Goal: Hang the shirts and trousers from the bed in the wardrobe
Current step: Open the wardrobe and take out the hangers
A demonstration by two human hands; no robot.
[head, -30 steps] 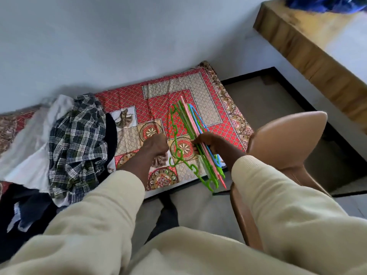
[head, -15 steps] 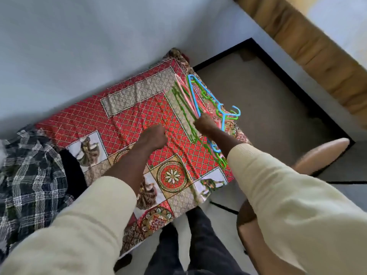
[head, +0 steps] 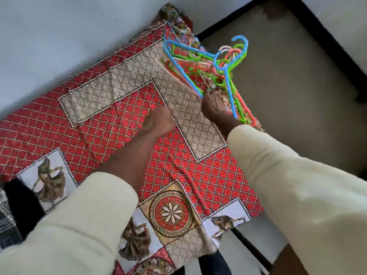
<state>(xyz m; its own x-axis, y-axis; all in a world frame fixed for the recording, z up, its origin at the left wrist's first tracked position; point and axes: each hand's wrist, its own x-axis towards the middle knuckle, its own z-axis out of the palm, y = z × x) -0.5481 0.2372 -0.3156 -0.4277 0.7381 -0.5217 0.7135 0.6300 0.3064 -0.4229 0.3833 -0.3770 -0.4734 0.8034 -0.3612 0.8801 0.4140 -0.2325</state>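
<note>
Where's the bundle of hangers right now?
Head view, upper right: the hangers are at the bedspread's far corner, gripped by the right hand.

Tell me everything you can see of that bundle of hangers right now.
The bundle of hangers is a loose stack of thin, plastic-looking clothes hangers in green, blue and orange-pink. Their hooks cluster together at the upper right, over the floor, with a blue hook topmost. The arms fan out unevenly, some crossing. The bundle lies at the far corner of the patterned bed cover, partly overhanging its edge. The right hand touches its near end; motion blur hides the grip. No garment hangs on it.
</note>
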